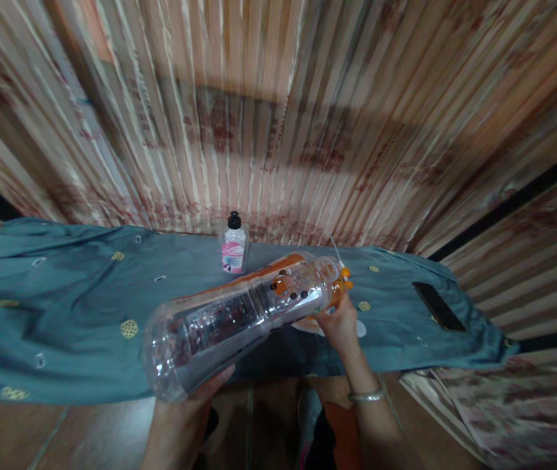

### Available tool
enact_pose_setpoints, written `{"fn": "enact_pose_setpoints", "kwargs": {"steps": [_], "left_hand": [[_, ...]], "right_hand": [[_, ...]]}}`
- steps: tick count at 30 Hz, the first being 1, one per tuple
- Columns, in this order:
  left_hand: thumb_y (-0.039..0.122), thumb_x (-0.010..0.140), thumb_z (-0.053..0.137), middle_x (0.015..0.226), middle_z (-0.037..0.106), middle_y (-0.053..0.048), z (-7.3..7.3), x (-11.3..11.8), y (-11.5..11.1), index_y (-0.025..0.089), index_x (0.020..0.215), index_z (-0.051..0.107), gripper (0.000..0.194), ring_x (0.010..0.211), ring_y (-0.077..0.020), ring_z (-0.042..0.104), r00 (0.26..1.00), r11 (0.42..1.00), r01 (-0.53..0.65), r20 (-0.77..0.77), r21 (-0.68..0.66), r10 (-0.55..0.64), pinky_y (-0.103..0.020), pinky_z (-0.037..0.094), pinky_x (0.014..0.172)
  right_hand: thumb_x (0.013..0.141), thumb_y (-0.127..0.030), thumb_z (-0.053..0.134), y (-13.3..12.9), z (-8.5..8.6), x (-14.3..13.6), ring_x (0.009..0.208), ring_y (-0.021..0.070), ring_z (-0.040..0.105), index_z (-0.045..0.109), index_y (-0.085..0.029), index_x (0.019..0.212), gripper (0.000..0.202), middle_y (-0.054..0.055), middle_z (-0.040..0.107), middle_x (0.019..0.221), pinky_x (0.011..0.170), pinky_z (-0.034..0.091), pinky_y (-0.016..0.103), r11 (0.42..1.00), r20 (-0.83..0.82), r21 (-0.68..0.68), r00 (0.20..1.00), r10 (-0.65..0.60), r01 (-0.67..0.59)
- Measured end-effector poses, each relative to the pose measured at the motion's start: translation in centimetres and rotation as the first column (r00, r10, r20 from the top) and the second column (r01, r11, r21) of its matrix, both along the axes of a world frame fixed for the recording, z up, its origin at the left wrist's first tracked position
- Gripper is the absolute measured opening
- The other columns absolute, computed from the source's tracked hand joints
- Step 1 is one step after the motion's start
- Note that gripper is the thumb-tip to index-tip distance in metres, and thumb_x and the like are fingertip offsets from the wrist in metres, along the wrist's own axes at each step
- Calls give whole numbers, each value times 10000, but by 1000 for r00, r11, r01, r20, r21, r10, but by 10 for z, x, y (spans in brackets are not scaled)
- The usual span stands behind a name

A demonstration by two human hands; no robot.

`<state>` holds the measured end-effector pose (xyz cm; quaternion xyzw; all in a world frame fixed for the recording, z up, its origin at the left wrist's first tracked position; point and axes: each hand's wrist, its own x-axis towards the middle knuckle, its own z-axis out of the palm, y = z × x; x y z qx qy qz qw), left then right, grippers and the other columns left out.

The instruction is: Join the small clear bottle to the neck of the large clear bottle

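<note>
A big clear plastic bottle with an orange bear print lies tilted across the view, above the cloth. Its rounded base points left and its neck points right, where an orange cap piece with a thin white tube sits. Beneath the base end, my left hand is closed around the bottle's near side; its other fingers are hidden. My right hand is closed on the orange cap at the neck. A white and orange flat thing, partly covered by that hand, lies on the cloth.
A small bottle with a black cap and pink label stands at the back. A dark phone lies on the right of the blue-green cloth. Striped curtains rise behind. Tiled floor shows below the front edge.
</note>
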<state>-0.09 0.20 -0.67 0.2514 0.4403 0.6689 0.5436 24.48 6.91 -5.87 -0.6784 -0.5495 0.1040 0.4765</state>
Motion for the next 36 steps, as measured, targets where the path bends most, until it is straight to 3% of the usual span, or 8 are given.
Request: {"fn": "enact_pose_setpoints", "kwargs": {"steps": [8, 15, 22, 36], "left_hand": [[118, 494, 843, 999, 717, -7, 1, 0, 2, 256, 1189, 576, 757, 951, -219, 680, 1000, 999, -1, 3, 54, 1, -285, 558, 832], [115, 501, 840, 1011, 717, 18, 1, 1, 2, 290, 1213, 557, 786, 997, -226, 664, 1000, 1000, -24, 4, 4, 24, -282, 557, 839], [120, 508, 833, 977, 721, 9, -3, -1, 3, 265, 1176, 582, 728, 955, -202, 680, 1000, 999, 12, 10, 48, -13, -238, 560, 791], [115, 515, 838, 993, 724, 14, 1, 1, 3, 286, 1196, 571, 751, 988, -226, 672, 1000, 1000, 3, 1, 9, -3, -297, 553, 855]], "right_hand": [[615, -433, 726, 0, -1, 1, 760, 218, 671, 541, -165, 1120, 601, 80, 712, 907, 663, 533, 323, 1000, -15, -14, 1000, 0, -1], [623, -411, 723, 0, -1, 1, 792, 217, 669, 535, -161, 1137, 602, 83, 710, 941, 700, 534, 329, 1000, -26, -25, 1000, 8, -9], [627, -406, 719, -1, -1, 1, 778, 218, 674, 548, -170, 1109, 563, 73, 714, 909, 679, 536, 323, 1000, -29, -27, 1000, -2, 1], [622, -402, 721, 0, -3, 2, 798, 223, 681, 538, -179, 1112, 568, 73, 716, 925, 682, 533, 322, 1000, 3, -14, 1000, 7, -7]]}}
